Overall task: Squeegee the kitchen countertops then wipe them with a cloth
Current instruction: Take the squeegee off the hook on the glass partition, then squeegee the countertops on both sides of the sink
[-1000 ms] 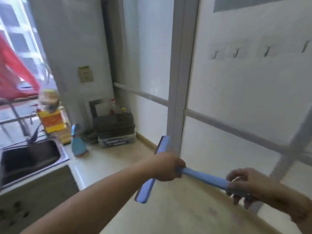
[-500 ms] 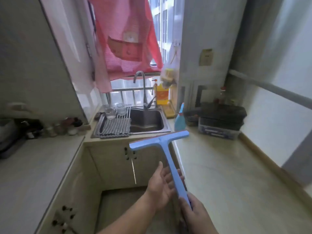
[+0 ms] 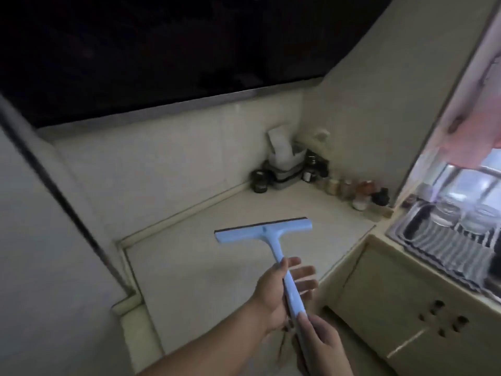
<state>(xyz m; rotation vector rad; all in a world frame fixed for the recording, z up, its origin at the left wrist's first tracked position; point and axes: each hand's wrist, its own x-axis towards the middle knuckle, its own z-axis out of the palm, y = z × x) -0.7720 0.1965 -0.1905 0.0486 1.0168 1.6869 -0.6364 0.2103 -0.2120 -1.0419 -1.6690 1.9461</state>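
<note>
A light blue squeegee (image 3: 264, 232) is held out over the pale countertop (image 3: 189, 267), its T-shaped head level and crosswise, a dark rubber strip running along the far edge; whether that edge touches the surface I cannot tell, though it looks to hang just above. The right hand (image 3: 321, 346) has the bottom end of the handle, fingers wrapped round it and the thumb lying up along the shaft. The left hand (image 3: 279, 291) sits higher on the handle, the palm against its left side, but the fingers (image 3: 303, 272) are spread loose and straight past the shaft, not curled about it, so this hand steadies more than grips. The left forearm comes in from the bottom edge. The countertop runs away to a corner where two tiled walls meet, and there a grey rack (image 3: 287, 175) stands with a pale bag or carton in it, a dark round jar (image 3: 259, 181) just to its left. A row of small spice jars (image 3: 349, 189) lines the right-hand wall from that corner. To the right, past the counter's end, a ridged drying mat (image 3: 444, 245) lies on a steel sink surround with two clear glasses (image 3: 461, 217) on it, and below it a cream cabinet door (image 3: 401, 308) with small vent holes. Above all is dark.
</note>
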